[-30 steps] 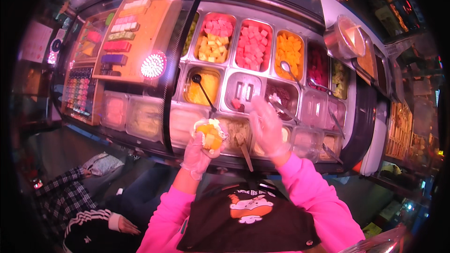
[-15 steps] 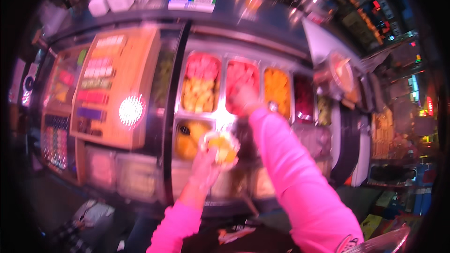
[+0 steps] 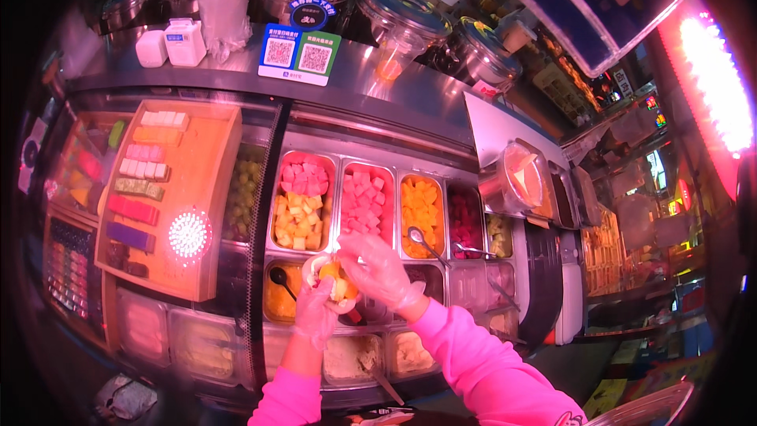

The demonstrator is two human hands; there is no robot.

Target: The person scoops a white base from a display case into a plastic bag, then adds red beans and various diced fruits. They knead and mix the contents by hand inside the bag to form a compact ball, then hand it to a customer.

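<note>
A small dessert with orange fruit pieces is held in the left hand; it lies at the finger end of this grip, and the fingers and thumb are wrapped round its side. The top of the dessert is faced upward and somewhat to the right, and its far right side is partly covered by the right hand. The fingers of the right hand are bent and brought close over the dessert; whether they are pressed together or a piece is pinched cannot be told.

Beyond the grip, the yellow cubes and the pink cubes are bounded by metal tray edges. To the left, a black spoon is seen near the left hand, and farther left runs a dark bar. To the right of the right hand, a metal spoon is laid over the orange pieces. On the near side, tubs of pale paste are set below the hands.

The left wrist is held nearly upright from below, while the right forearm is slanted inward from the lower right. Both hands are covered by clear gloves.
</note>
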